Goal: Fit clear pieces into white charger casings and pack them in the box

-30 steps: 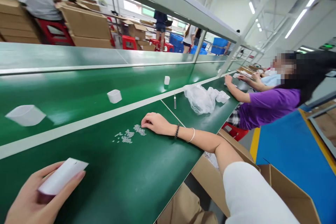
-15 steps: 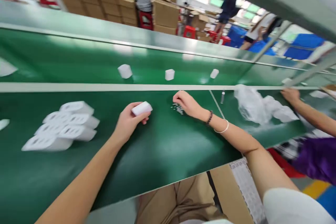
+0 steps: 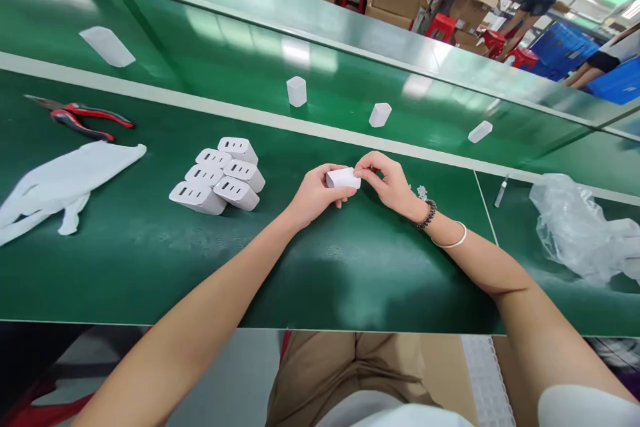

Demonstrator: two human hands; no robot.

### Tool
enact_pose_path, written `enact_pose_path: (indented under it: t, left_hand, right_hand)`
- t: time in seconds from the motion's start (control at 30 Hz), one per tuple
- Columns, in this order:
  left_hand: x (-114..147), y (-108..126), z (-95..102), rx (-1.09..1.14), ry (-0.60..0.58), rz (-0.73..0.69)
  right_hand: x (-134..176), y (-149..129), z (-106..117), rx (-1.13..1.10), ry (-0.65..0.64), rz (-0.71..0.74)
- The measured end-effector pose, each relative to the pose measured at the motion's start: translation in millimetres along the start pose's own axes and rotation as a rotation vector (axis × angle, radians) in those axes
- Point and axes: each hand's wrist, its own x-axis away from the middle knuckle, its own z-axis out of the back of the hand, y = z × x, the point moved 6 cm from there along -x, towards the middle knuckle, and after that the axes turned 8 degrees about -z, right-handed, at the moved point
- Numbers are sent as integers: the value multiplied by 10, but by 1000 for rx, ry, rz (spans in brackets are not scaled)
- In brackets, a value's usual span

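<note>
My left hand (image 3: 313, 197) is closed around a white charger (image 3: 341, 178), which lies tilted sideways over the green table. At the charger's right end, my right hand (image 3: 387, 180) pinches with thumb and forefinger. Whatever is between those fingertips is too small to make out. Close beside my right wrist lies a little pile of tiny pale pieces (image 3: 423, 193). A cluster of several white chargers (image 3: 200, 196) stands left of my hands, their slotted port faces turned up.
Red-handled pliers (image 3: 83, 117) and a white glove (image 3: 63, 180) lie at the left. Several white blocks, one of them a middle block (image 3: 380, 115), sit beyond the pale strip (image 3: 225, 117). To the right are a small pen-like tube (image 3: 501, 192) and a crumpled clear plastic bag (image 3: 570, 227).
My right hand has come from the pile of tiny pieces to the end of the charger in my left hand. The view has swung left, bringing in the pliers and glove.
</note>
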Motion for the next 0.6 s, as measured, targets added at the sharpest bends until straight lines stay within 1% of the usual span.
enact_pose_path:
  t: [0.17,0.4,0.47,0.6]
  left_hand:
    - [-19,-9,-8,33,9,-1]
    - [-19,-21,-10,12,15,-9]
    - [-19,-12,-16,16,6,-24]
    - [-18,5,-28,10,-4,-40]
  right_hand:
    - [31,2,36,6,23,-19]
    - [38,-4,38,-34,30,-4]
    - [32,16,39,-85,1,-48]
    - [33,92,14,-263,-105,-223]
